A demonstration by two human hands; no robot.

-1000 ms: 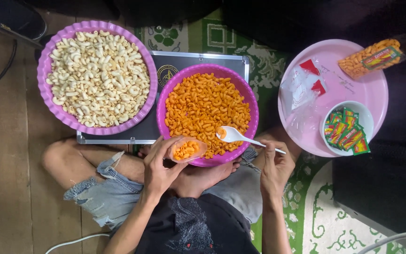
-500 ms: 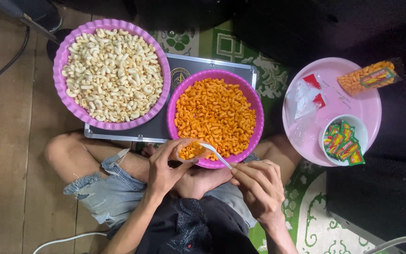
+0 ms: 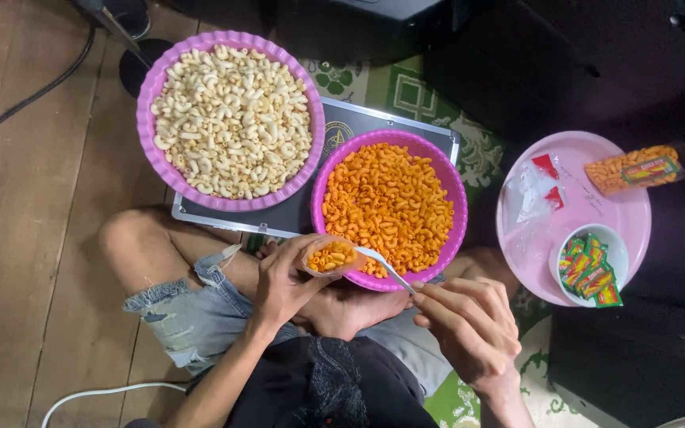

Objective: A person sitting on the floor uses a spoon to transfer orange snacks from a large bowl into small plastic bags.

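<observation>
My left hand [image 3: 288,279] holds a small clear bag [image 3: 331,257] partly filled with orange macaroni snacks, its mouth open upward. My right hand [image 3: 469,326] grips a white plastic spoon [image 3: 384,265] whose bowl rests at the bag's mouth. Just beyond the bag sits a pink bowl [image 3: 438,166] heaped with the same orange macaroni. To its left a larger purple bowl [image 3: 149,143] holds pale, plain macaroni snacks. I sit cross-legged, knees under the bowls.
Both bowls rest on a dark flat case with a metal edge [image 3: 223,217]. A pink round tray [image 3: 628,230] at right carries clear empty bags, a sealed snack packet [image 3: 636,170] and a small white bowl [image 3: 618,241] of green-red sachets. Wooden floor and cables lie left.
My right hand carried the spoon from the orange bowl back to the bag's mouth and lowered toward my lap. The view shifted, so everything sits further right in the frame.
</observation>
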